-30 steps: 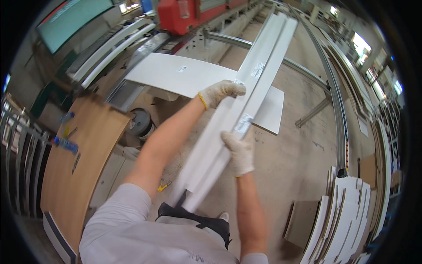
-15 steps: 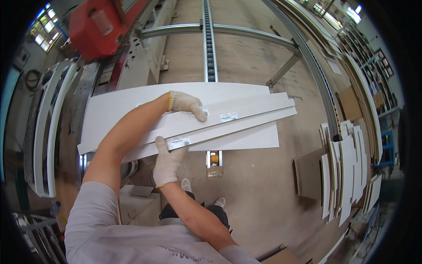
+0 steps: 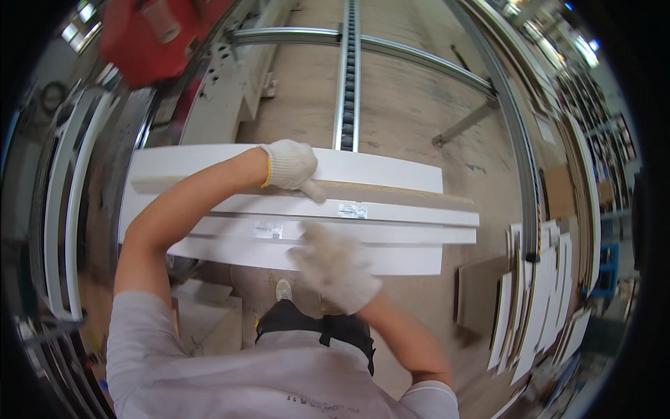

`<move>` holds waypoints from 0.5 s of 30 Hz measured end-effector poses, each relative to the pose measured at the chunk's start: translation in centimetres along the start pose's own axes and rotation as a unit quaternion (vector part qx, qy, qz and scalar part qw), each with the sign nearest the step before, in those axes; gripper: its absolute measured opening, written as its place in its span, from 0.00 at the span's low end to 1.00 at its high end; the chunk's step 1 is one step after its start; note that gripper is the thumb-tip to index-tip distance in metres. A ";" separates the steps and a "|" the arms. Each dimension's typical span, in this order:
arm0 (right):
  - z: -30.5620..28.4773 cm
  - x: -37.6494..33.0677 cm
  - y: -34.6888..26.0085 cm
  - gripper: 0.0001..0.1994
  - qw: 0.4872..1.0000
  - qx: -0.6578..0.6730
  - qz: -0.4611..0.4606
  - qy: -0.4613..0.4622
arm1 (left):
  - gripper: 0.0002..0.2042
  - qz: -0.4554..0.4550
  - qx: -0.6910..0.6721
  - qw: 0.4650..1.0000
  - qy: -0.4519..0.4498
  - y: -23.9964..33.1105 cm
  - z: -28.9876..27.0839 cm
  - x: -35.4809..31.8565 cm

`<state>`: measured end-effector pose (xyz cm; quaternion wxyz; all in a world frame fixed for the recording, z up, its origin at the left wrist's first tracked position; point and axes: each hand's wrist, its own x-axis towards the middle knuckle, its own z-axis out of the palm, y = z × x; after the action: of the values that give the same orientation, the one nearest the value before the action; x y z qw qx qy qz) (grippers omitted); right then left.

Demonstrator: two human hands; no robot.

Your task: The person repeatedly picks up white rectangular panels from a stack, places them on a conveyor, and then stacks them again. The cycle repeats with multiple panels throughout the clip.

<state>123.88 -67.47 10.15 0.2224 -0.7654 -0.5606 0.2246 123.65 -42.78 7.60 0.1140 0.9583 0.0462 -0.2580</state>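
Note:
My left hand (image 3: 293, 166), in a white knit glove with a yellow cuff, is closed over the farthest narrow strip (image 3: 391, 193), thumb on the near side. A rough tan edge shows along that strip. Nearer to me lie two more long white strips, one with a label (image 3: 352, 211) and the other with a label (image 3: 269, 230). All rest on a wide white board (image 3: 391, 162). My right hand (image 3: 335, 269), gloved too, is smeared by motion at the board's near edge. Its fingers cannot be made out.
A roller rail (image 3: 349, 91) runs away beyond the board, crossed by a metal bar (image 3: 286, 33). Red machinery (image 3: 150, 42) stands at the far left. White panels (image 3: 537, 293) lean in stacks at the right. A box (image 3: 206, 314) sits below the board at left.
The strips have turned to lie nearly straight across, and the farthest now shows its tan edge. My right hand has left the near strip and moved right. The whole view has shifted.

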 end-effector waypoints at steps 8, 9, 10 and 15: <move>-8.4 7.8 17.0 0.28 0.955 -0.064 -0.276 -0.084 | 0.26 -0.175 0.023 0.821 0.543 5.5 3.0 -5.9; -8.8 9.1 17.9 0.29 0.942 -0.063 -0.317 -0.094 | 0.26 -0.257 -0.056 0.794 0.548 7.5 4.1 -7.7; -9.0 9.8 18.5 0.30 0.939 -0.078 -0.317 -0.106 | 0.27 -0.320 -0.146 0.763 0.543 9.9 5.4 -9.0; -8.8 11.1 18.8 0.29 0.908 -0.144 -0.375 -0.120 | 0.30 -0.645 -0.292 0.608 0.359 20.7 12.1 -11.7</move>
<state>146.38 -62.73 5.00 0.1090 -0.4894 -0.8551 0.1316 110.80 -66.12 7.39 0.1661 0.6117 0.7629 0.1271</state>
